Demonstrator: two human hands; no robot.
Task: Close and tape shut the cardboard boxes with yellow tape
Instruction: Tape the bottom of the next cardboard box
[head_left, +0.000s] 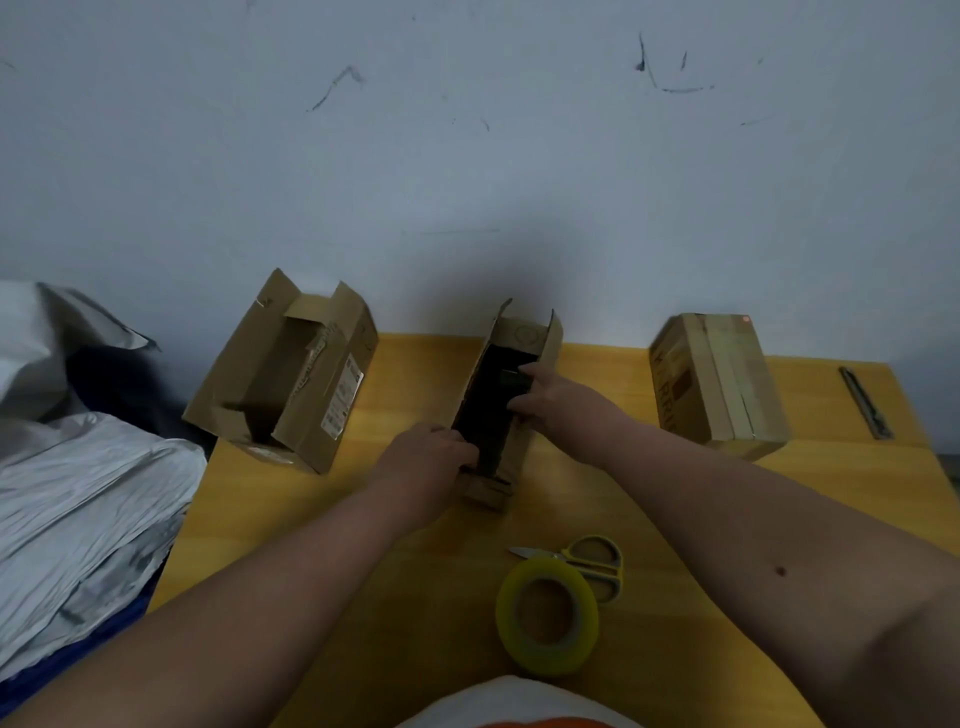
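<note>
A narrow open cardboard box (524, 332) stands in the middle of the yellow table (395, 545), its inside dark. My left hand (431, 452) grips the box's near left edge. My right hand (545, 397) holds the right flap, fingers curled over its rim into the opening. A larger open box (291, 374) sits at the table's left corner with its flaps up. A closed box (717, 384) with tape along its top stands to the right. A roll of yellow tape (545, 616) stands on edge near me.
Yellow-handled scissors (587, 564) lie just behind the tape roll. A slim utility knife (865, 402) lies near the table's far right edge. Grey plastic mailer bags (78, 467) are piled off the table's left side. A pale wall (467, 156) runs right behind the boxes.
</note>
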